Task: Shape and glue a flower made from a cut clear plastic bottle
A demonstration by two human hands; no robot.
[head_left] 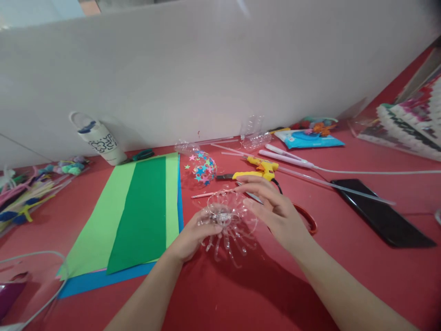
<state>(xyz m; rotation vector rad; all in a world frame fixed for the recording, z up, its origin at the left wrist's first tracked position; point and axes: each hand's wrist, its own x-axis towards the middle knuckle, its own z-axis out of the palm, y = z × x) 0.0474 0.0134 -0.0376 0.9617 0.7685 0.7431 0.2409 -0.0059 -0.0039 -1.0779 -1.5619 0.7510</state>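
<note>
A clear plastic piece (225, 220) with many thin curled strips fanning out from its centre is above the red table, near the middle of the view. My left hand (198, 230) grips it from the left side, thumb across its centre. On the other side, my right hand (275, 211) is raised with its fingers spread apart, the fingertips close to the upper right strips; whether they touch is unclear. Just behind is a clear plastic ball shape (203, 168) covered in coloured stars. A pink pencil (203, 195) lies between the two plastic pieces.
Green and blue sheets (146, 216) lie on the left, near a white tumbler (103, 142). Behind the hands are a yellow glue gun (263, 168) and a pink flat iron (287, 157). A black phone (382, 214) and a blue wipes pack (312, 139) are right.
</note>
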